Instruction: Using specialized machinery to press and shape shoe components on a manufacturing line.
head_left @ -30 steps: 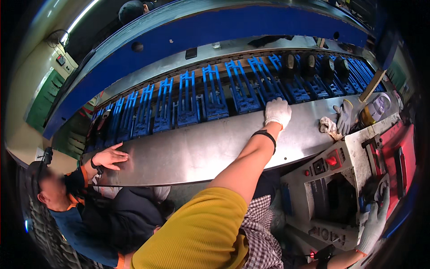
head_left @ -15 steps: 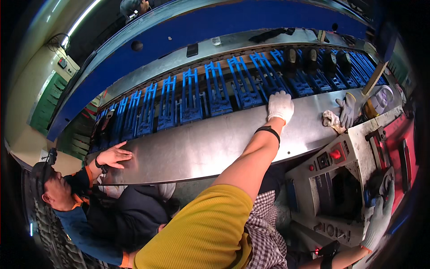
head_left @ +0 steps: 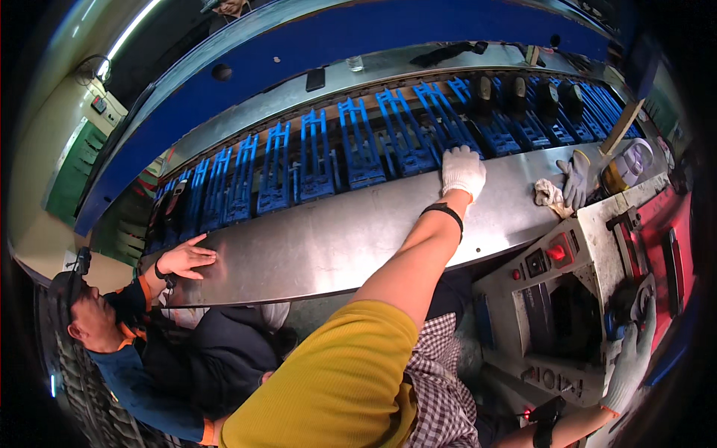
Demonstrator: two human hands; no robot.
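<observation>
At the table's left end, a co-worker's hand is spread; at the far edge, by a blue bracket, the left hand is kept curled (grip untellable), nothing visibly advanced; by a console, the right hand is placed, grip unclear

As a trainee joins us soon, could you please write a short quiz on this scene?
1. True or false: the person's left hand is bare.
2. What colour are the racks beyond the metal ledge: (a) red, (b) blue, (c) white?
3. Toward which end of the metal ledge, as pictured, does the grey glove lie?

Key: 1. False, it is gloved in white. 2. (b). 3. The right end.
</observation>
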